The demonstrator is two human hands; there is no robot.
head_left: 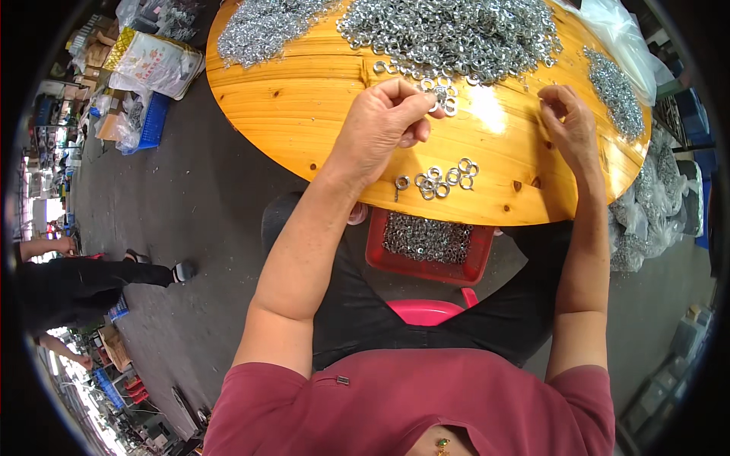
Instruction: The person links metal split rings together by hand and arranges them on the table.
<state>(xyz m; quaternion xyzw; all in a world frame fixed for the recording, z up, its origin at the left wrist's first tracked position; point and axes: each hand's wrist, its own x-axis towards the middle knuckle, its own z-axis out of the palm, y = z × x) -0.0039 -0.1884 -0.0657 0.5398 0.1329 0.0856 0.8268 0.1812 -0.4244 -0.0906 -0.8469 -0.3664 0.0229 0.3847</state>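
My left hand [389, 121] is over the middle of the round wooden table, thumb and forefinger pinched on a metal ring. Beside its fingertips is a small cluster of flat metal rings [451, 105]. Near the right side of the table my right hand [569, 128] is closed, thumb and fingertips together. Whatever those fingers hold, if anything, is too small to make out. Close to that hand lies a pile of small shiny metal parts [614, 95]. Toward the near edge sits a loose group of rings [435, 184], a few with a small piece attached.
A large heap of rings [456, 38] covers the table's far side, with a pile of small parts [262, 30] left of it. Below the near edge is a red bin [372, 247] of metal pieces. Filled plastic bags [639, 197] stand right. Another person [84, 285] is at left.
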